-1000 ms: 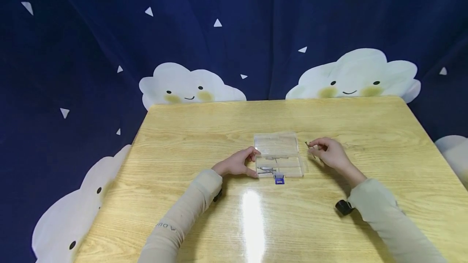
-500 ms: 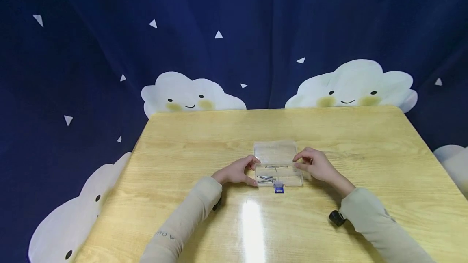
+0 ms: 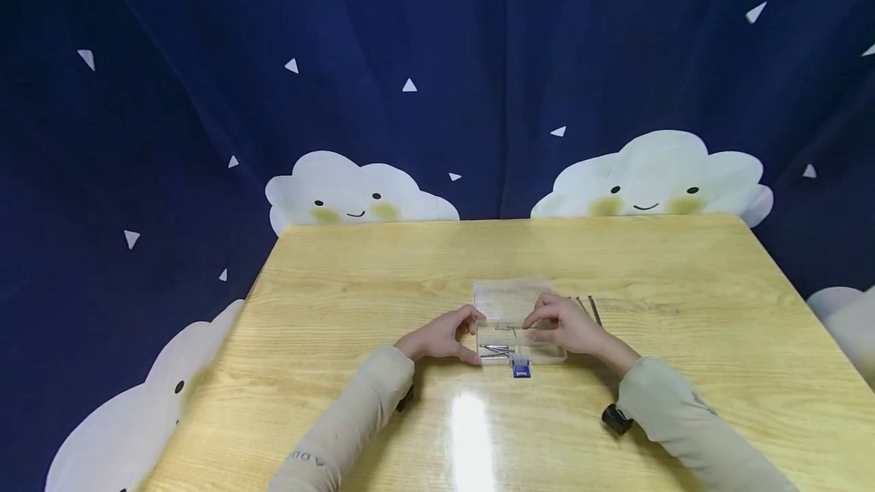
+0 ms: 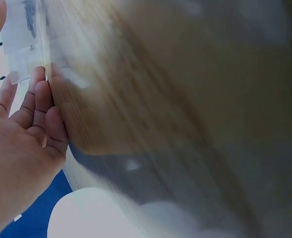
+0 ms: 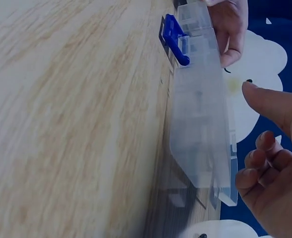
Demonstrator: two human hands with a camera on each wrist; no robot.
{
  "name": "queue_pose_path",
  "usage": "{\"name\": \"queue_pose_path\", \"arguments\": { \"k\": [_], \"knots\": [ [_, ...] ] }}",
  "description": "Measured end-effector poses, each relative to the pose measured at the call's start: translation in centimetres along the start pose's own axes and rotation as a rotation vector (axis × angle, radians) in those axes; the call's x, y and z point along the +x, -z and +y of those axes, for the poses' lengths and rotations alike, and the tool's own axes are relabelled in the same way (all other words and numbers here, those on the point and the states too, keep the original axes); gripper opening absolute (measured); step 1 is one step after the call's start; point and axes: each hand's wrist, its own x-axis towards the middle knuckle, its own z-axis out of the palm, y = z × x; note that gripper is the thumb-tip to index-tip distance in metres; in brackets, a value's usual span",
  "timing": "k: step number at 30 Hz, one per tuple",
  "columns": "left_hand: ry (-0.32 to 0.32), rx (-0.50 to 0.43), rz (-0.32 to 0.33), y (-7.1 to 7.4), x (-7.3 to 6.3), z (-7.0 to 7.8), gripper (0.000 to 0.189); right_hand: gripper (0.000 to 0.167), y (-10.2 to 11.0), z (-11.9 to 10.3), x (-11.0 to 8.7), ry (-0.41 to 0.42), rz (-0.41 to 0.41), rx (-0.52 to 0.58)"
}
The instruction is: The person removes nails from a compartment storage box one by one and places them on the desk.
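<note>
A clear plastic box [image 3: 548, 352] with compartments lies with its lid [image 3: 506, 301] folded back on the table. My left hand [image 3: 444, 334] grips its left end, thumb at the near corner and fingers at the far corner. Silver nails [image 3: 495, 351] lie in the near left compartment, and thinner nails [image 3: 504, 327] in the far one. Over the box's right half, my right hand [image 3: 570, 327] pinches what looks like a thin nail, mostly hidden by the fingers. In the right wrist view its thumb [image 5: 271, 101] shows, but the pinching fingertip is hidden.
Loose dark nails [image 3: 595, 311] lie on the wooden table [image 3: 383, 272] behind the right hand. A blue latch [image 3: 521, 369] hangs at the box's front. A dark blue curtain [image 3: 437, 36] with clouds stands behind the table's far edge.
My right hand has moved left from beside the nails on the table to over the box, uncovering the loose nails. The left hand keeps its grip. The head view has tilted up.
</note>
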Motion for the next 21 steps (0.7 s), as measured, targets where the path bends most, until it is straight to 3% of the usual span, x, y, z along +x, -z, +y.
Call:
{"name": "queue_pose_path", "arguments": {
  "k": [6,21],
  "knots": [
    [0.004,-0.014,0.008,0.0,-0.2,0.1,0.061,0.016,-0.6,-0.2,0.7,0.031,-0.047,-0.009],
    [0.011,-0.014,-0.009,0.1,0.0,-0.1,0.062,0.017,-1.6,-0.4,1.8,0.018,-0.155,0.022]
  ]
}}
